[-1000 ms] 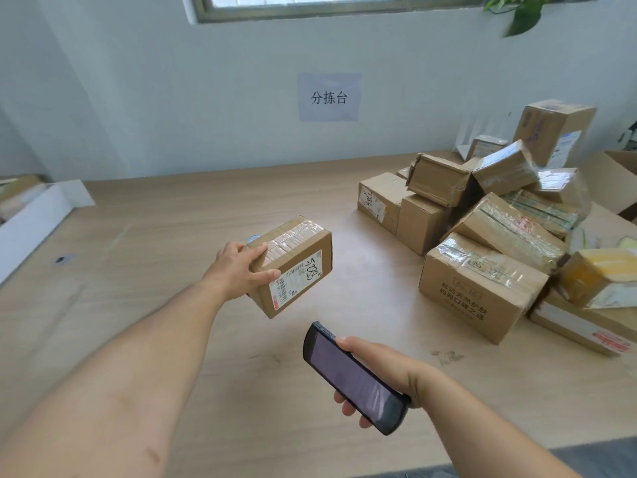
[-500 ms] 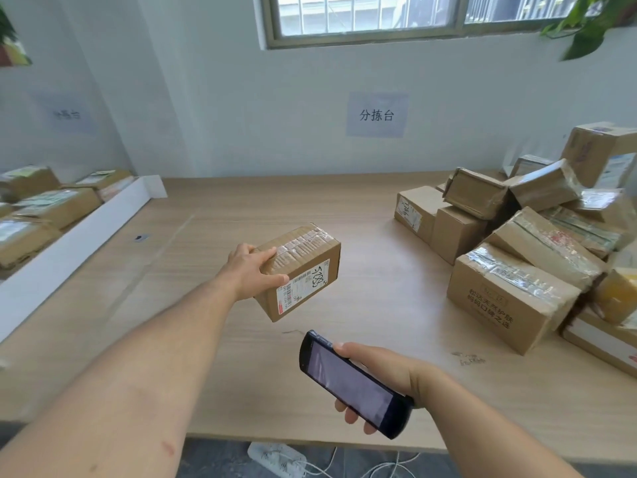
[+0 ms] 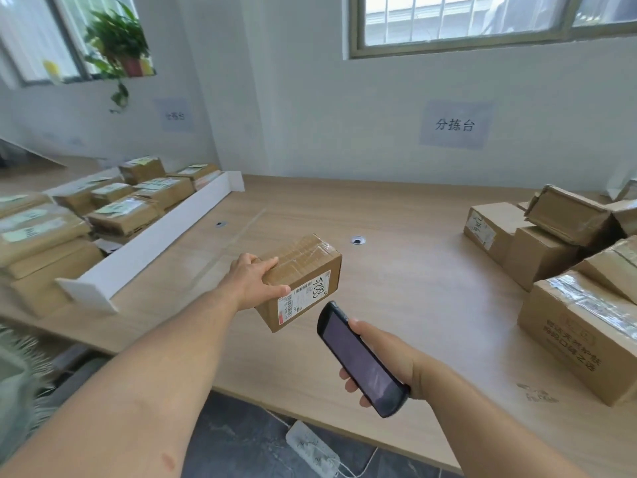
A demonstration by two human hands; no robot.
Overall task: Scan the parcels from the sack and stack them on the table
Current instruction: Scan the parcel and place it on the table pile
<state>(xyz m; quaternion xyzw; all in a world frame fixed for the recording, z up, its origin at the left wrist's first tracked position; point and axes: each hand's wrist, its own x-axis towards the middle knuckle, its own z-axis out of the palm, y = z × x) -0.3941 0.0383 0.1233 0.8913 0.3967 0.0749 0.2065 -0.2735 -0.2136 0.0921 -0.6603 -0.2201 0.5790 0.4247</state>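
Note:
My left hand (image 3: 253, 281) grips a small cardboard parcel (image 3: 303, 270) by its left end, held above the wooden table (image 3: 396, 288). Its white barcode label faces me and the handheld. My right hand (image 3: 382, 353) holds a black handheld scanner (image 3: 358, 360) just below and to the right of the parcel, its dark screen facing up. On the left, behind a white divider (image 3: 151, 250), lies a group of several labelled parcels (image 3: 120, 208). A loose pile of cardboard parcels (image 3: 565, 270) sits on the table at the right.
A white power strip (image 3: 312, 450) with a cable lies on the dark floor under the table's front edge. Two cable holes (image 3: 357, 240) dot the tabletop. A potted plant (image 3: 120, 43) stands on the left windowsill. Something pale and striped shows at bottom left.
The view has swung left, bringing the divider and the parcels behind it into sight. The parcel and scanner stay in my hands, the scanner now closer to the label.

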